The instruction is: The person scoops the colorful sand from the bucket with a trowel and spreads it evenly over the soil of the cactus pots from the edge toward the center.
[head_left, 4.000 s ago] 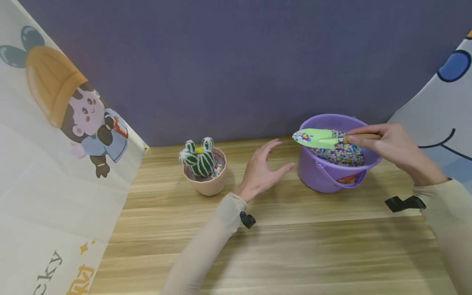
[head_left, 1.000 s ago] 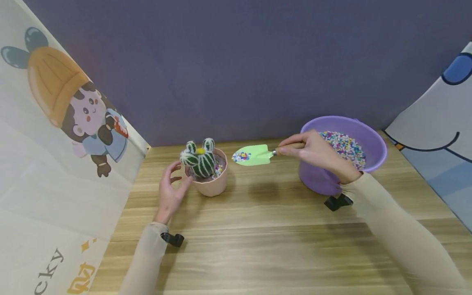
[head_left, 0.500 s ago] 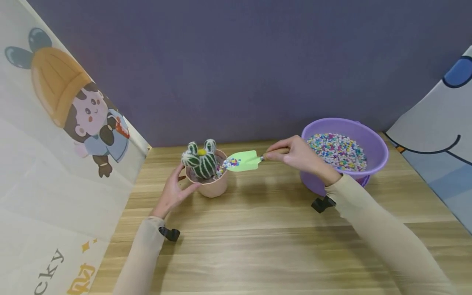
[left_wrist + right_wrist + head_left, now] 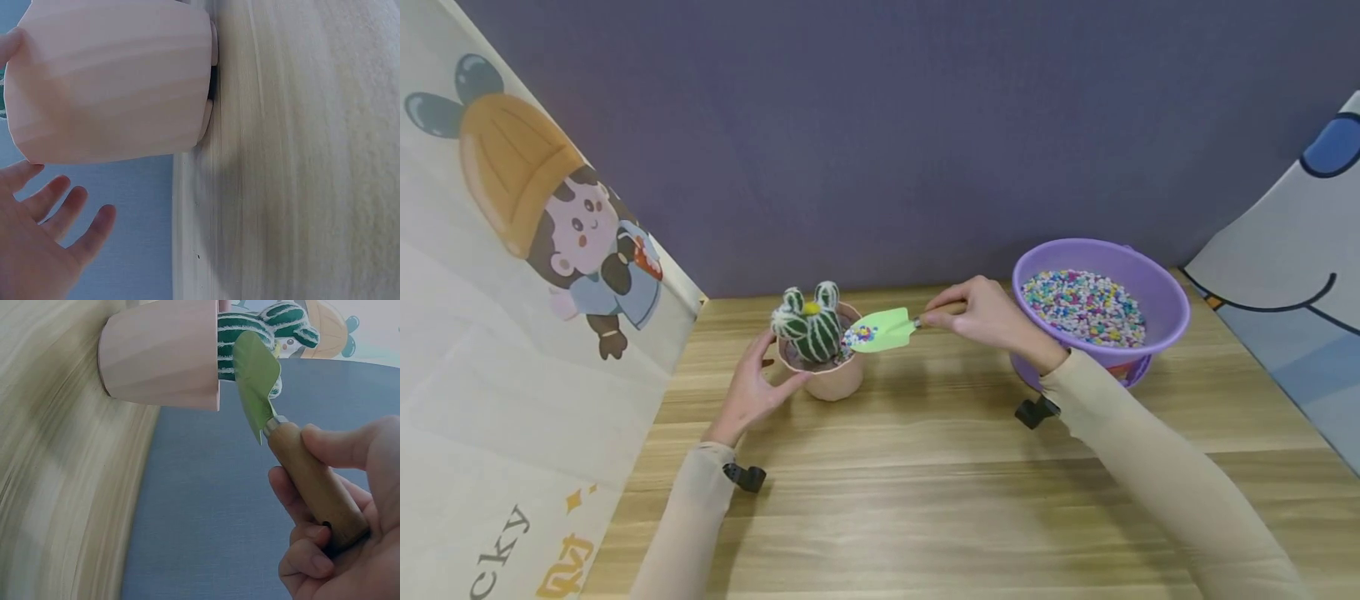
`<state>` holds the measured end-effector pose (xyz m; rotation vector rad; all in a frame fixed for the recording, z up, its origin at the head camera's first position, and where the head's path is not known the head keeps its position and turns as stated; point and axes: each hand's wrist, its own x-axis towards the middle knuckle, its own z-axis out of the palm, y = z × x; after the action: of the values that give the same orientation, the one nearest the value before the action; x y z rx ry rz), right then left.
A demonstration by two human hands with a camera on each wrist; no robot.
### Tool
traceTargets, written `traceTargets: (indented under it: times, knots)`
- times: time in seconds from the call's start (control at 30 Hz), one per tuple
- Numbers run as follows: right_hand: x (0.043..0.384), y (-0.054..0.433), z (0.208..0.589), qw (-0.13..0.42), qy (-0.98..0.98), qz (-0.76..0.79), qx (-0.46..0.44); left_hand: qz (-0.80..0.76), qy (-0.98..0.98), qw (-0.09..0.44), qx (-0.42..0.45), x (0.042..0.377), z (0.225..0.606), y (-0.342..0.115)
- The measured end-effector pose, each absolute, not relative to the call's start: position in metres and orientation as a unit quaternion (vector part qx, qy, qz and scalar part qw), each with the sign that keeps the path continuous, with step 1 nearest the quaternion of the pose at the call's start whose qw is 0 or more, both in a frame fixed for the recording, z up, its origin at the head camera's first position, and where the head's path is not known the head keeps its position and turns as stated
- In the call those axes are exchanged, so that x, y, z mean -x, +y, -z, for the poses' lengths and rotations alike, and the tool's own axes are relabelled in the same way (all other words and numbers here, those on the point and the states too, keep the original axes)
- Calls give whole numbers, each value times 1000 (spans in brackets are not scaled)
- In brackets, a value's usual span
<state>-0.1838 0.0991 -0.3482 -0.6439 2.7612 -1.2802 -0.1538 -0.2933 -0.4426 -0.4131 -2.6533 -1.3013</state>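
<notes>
A pink flowerpot (image 4: 837, 383) holding a green-and-white cactus (image 4: 817, 340) stands on the wooden table. My left hand (image 4: 749, 395) steadies the pot at its left, thumb and index finger at the rim, the other fingers spread in the left wrist view. By its wooden handle (image 4: 315, 481), my right hand (image 4: 988, 315) grips a light green garden trowel (image 4: 892, 328). Its blade reaches over the pot's right rim, with small colourful pebbles (image 4: 861, 335) at the tip beside the cactus. In the right wrist view the blade overlaps the cactus.
A purple bucket (image 4: 1161, 304), partly filled with multicoloured pebbles (image 4: 1086, 307), stands right of the right hand. Behind the table (image 4: 880, 500) rises a dark blue-grey wall (image 4: 880, 142). Printed white panels flank it, one with a cartoon figure (image 4: 580, 221) at left.
From above the bucket, the right hand has carried the loaded trowel left to the pot, its tip now over the rim. The left hand has moved left and taken hold of the flowerpot.
</notes>
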Motion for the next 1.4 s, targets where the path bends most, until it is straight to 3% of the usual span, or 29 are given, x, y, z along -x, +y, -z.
traceTargets:
  times: [1.4]
  knots:
    - [183,82,337,0,914,348,209,425,-893,76,130,148,438,-280]
